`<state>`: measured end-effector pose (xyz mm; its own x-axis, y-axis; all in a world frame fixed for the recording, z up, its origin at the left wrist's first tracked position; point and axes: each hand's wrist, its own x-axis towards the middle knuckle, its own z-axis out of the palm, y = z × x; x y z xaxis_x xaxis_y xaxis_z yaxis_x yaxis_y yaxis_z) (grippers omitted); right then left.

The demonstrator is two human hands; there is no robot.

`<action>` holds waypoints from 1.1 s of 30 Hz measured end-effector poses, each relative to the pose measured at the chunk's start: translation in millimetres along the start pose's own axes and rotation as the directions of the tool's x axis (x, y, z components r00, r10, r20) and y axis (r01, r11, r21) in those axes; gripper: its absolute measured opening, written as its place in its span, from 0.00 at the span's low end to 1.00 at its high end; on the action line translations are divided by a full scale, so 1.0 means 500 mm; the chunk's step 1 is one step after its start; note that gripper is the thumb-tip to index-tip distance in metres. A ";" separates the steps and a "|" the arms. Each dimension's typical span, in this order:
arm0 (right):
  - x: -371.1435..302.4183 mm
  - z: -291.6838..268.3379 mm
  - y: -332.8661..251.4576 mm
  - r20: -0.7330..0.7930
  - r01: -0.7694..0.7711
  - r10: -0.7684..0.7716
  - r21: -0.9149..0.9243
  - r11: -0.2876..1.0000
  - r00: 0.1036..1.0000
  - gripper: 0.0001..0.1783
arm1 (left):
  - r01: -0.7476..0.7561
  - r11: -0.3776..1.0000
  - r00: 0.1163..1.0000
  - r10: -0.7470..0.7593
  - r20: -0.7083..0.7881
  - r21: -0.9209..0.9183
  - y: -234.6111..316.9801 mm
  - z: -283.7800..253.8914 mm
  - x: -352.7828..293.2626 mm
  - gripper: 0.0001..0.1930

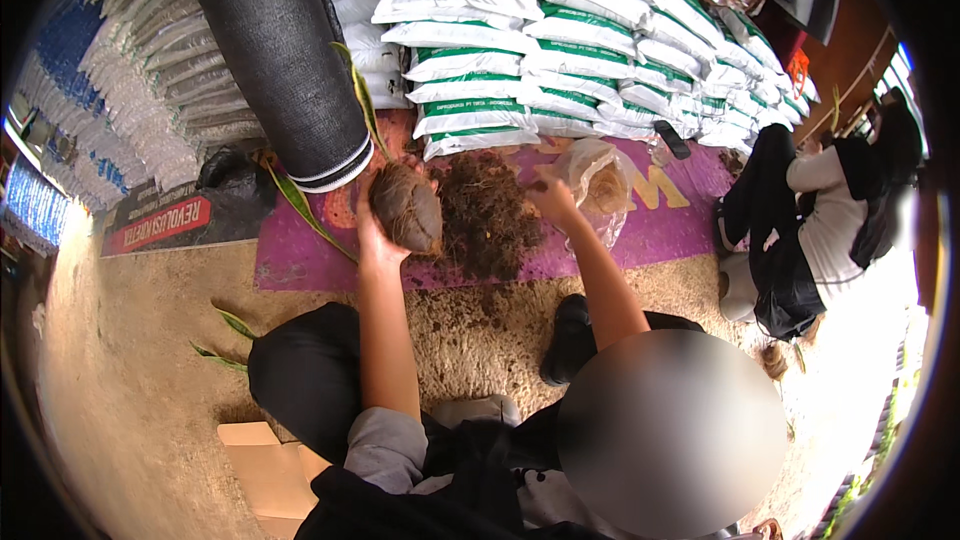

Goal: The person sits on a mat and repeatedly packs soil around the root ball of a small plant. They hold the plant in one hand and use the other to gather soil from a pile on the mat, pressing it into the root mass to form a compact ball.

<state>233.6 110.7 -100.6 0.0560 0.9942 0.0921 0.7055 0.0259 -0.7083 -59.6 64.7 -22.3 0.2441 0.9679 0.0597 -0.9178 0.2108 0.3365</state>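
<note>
My left hand (pixel 374 225) cups a brown ball of roots and soil (pixel 408 208) from its left side and underneath. Long green leaves with yellow edges (pixel 305 214) spread beside the ball; whether they grow from it is hidden. Right of the ball lies a heap of dark, fibrous soil (pixel 485 215) on a purple banner. My right hand (pixel 550 197) is over the heap's right side, its fingers curled together; what they hold, if anything, cannot be made out. Just beyond it stands a clear plastic bag (pixel 605 190) with light brown fibre inside.
A large black roll of netting (pixel 275 60) leans in from the upper left. Stacked white and green sacks (pixel 460 40) form a wall behind the purple banner (pixel 310 265). Another person (pixel 820 210) crouches at the right. A flattened cardboard piece (pixel 265 470) lies at the lower left.
</note>
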 end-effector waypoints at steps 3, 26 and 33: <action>-0.010 0.093 0.075 0.205 -0.115 0.128 -0.075 0.991 0.970 0.20 | 0.014 0.999 1.000 -0.014 -0.001 0.042 0.027 -0.088 0.003 0.27; 0.060 0.624 -0.015 0.727 0.678 -0.314 -0.274 0.682 0.611 0.32 | -0.028 0.999 0.987 0.021 -0.161 -0.041 0.062 -0.323 -0.016 0.31; 0.055 0.588 0.076 0.538 0.560 -0.370 -0.244 0.792 0.757 0.24 | -0.021 0.997 0.987 0.008 -0.162 -0.081 0.024 -0.312 -0.005 0.30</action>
<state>54.3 169.8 -330.7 -0.5990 0.7995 -0.0444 0.7620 0.5521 -0.3384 -119.8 86.2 -164.9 0.1829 0.9789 -0.0908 -0.9450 0.2006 0.2583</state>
